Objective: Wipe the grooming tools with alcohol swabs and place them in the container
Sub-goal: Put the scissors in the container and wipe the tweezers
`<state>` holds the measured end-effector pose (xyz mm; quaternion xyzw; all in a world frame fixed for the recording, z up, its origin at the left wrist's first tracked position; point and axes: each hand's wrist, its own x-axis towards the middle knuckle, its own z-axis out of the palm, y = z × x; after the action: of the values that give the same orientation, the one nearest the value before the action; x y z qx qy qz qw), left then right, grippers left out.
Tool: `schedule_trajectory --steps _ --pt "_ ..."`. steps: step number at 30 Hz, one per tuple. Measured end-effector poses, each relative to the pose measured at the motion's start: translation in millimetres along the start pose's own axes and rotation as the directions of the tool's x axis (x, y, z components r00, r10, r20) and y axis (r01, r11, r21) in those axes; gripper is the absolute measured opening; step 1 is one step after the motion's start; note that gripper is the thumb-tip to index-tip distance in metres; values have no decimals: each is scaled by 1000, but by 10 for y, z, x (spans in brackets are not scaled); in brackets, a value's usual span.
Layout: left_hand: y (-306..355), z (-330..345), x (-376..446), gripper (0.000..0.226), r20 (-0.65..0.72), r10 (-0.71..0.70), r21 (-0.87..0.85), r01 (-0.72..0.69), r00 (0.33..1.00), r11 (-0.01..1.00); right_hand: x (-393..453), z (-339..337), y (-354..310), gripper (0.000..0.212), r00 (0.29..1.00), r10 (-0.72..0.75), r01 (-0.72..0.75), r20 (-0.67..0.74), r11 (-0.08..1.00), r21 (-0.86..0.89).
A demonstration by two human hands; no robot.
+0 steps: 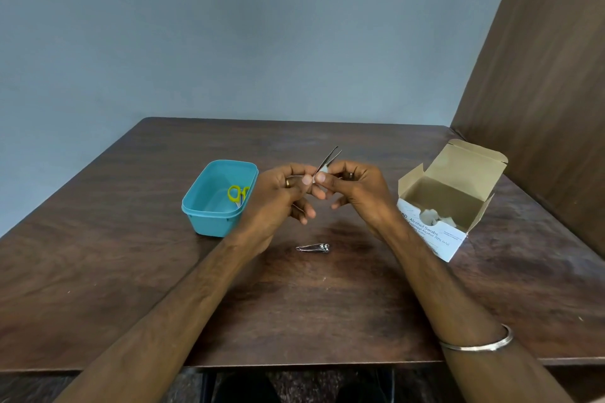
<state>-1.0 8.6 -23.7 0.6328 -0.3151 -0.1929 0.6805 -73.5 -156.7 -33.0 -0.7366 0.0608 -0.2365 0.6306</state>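
Observation:
Metal tweezers [330,158] point up and to the right above the middle of the table, pinched at their lower part by my left hand [278,196]. My right hand [357,193] presses a small white alcohol swab [324,168] against the tweezers. A silver nail clipper [313,248] lies on the table just in front of my hands. The teal plastic container [203,216] stands to the left; small scissors with yellow-green handles [237,195] lie inside it.
An open cardboard box of alcohol swabs [448,206] sits at the right, with white swabs showing in its opening. A brown wooden panel [540,75] rises at the table's right side, a grey wall behind. The wooden table [131,271] has its front edge near me.

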Motion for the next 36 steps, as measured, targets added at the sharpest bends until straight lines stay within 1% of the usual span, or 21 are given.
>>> schedule_trajectory --steps 3,6,10,16,19,24,30,34,36 --pt "-12 -1 -3 17 1 37 75 -37 999 996 1 -3 -5 21 999 35 -36 -21 999 -8" --pt "-20 -11 -3 17 -20 46 91 -44 999 995 -6 9 -30 24 997 55 -55 -57 998 -1" --pt "-17 -7 1 18 -44 49 126 -43 998 991 -8 -11 -51 18 993 62 -56 -104 997 61" --pt "-8 -10 -5 18 -71 46 138 -36 996 990 -13 -8 -73 15 995 62 -57 -77 997 54" --pt "-3 -2 -3 19 -77 48 154 -36 996 987 -13 -23 -83 16 992 62 -53 -114 995 82" --pt "-8 -7 -3 19 -86 53 173 -38 995 984 2 -82 -95 12 982 68 -39 -175 986 164" --pt "-27 -34 5 20 -90 44 170 -29 995 985 -13 -47 -93 10 990 58 -42 -126 991 126" --pt "-51 -26 14 18 -71 42 155 -31 997 987 -6 -67 -105 10 983 64 -35 -169 985 170" --pt "-58 -22 11 16 -56 40 152 -31 998 988 -8 -71 -106 11 983 69 -38 -168 983 178"
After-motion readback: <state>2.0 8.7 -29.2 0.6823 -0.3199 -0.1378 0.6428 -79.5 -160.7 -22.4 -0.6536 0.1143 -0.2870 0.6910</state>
